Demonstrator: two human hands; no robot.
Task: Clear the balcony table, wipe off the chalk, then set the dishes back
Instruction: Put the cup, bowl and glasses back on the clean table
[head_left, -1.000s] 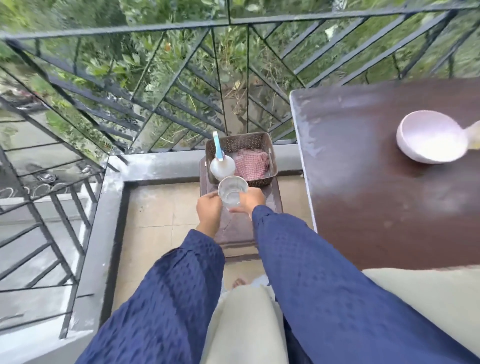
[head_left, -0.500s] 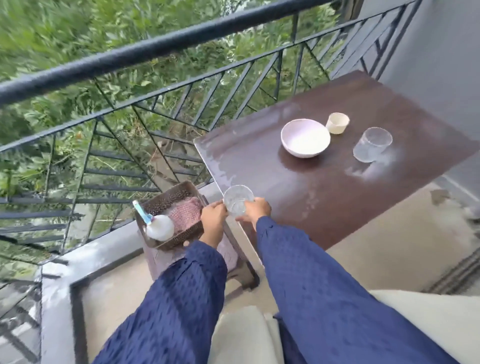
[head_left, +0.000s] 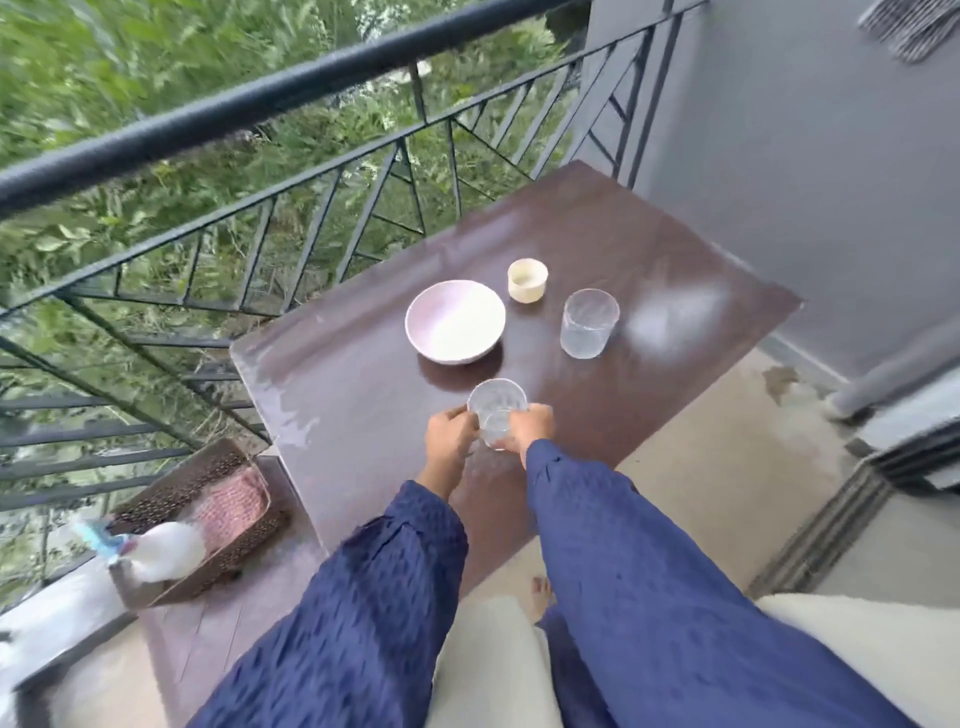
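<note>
Progress looks late to me: a bowl (head_left: 455, 328), a small cup (head_left: 527, 280) and a far glass (head_left: 588, 323) stand close together on the counter (head_left: 363, 415). The cloth (head_left: 231, 501) lies in the basket (head_left: 171, 493) down to the left, so I judge the wiping done and the dishes on their way back.

My left hand (head_left: 451, 436) and right hand (head_left: 530, 428) are clamped on either side of the near glass (head_left: 496, 413), fingers curled round its wall. They hold it low over the near part of the counter, just this side of the bowl. I cannot tell whether its base touches the top. What is left, as I read it, is to set this glass down and let go.

One doubt: a pale cloudy patch (head_left: 670, 317) sits on the wood beside the far glass. It could be leftover chalk or glare on a damp surface; I cannot say which.

The counter is dark brown, smooth and glossy, with a wet-looking sheen along its left edge. The bowl is shallow and round, pale pinkish white, with a glazed look. The cup is a short, cream, straight-sided cylinder. Both glasses are clear, squat tumblers.

The basket is dark, rectangular and woven or perforated. The cloth in it is red-and-white checked, soft and bunched. A white bottle (head_left: 166, 553) with a blue top leans at its near corner, too blurred to read further.
</note>
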